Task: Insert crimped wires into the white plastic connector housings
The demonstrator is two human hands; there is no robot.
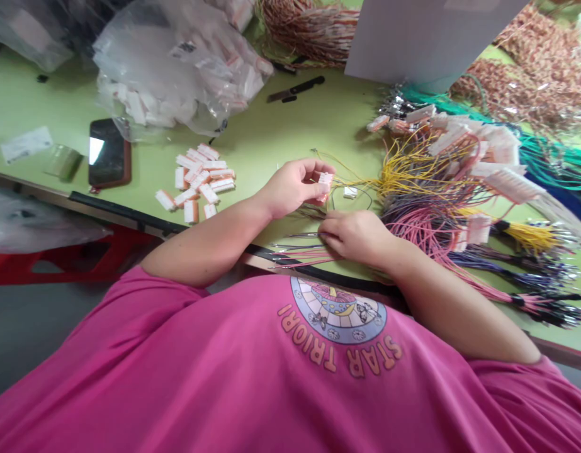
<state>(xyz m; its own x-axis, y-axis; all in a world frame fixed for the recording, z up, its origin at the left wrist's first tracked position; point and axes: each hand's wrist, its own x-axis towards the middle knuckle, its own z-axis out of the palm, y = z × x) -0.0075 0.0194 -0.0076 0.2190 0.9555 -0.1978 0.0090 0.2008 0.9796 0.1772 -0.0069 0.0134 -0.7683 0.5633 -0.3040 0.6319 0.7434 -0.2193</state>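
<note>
Here the left hand (293, 187) had a white-and-orange connector housing (325, 180) pinched between thumb and fingers, right of the connector pile (196, 179)! Farther right of that pile, and nearer the person, the right hand (359, 236) curled over thin pink wires (302, 254); whether it grasped any, I couldn't tell. Well right of the pile spread the yellow wires (398, 170); just left of it lay a smartphone (108, 154); beyond it bulged a clear plastic bag (172, 63).
</note>
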